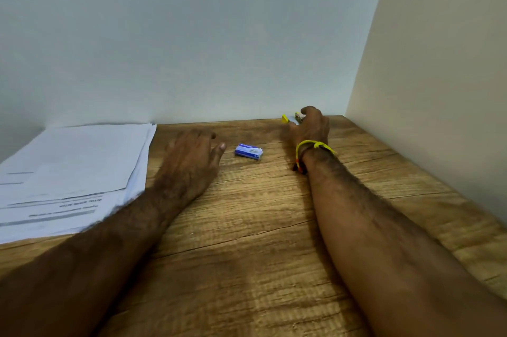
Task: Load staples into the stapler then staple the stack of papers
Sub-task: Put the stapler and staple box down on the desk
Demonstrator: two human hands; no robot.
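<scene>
A small yellow stapler (290, 118) lies at the back of the wooden table (247, 227), near the wall. My right hand (311, 125) is closed around it, and most of the stapler is hidden under the fingers. A small blue box of staples (248, 151) lies flat between my hands. My left hand (192, 155) rests palm down just left of the box, fingers apart, thumb close to it but not touching. A stack of white printed papers (74, 172) lies at the table's left side.
A pale wall (219, 34) runs along the table's back edge and a beige side wall (439, 89) closes off the right. A yellow thread band (312, 144) circles my right wrist. Bare wood fills the front of the table.
</scene>
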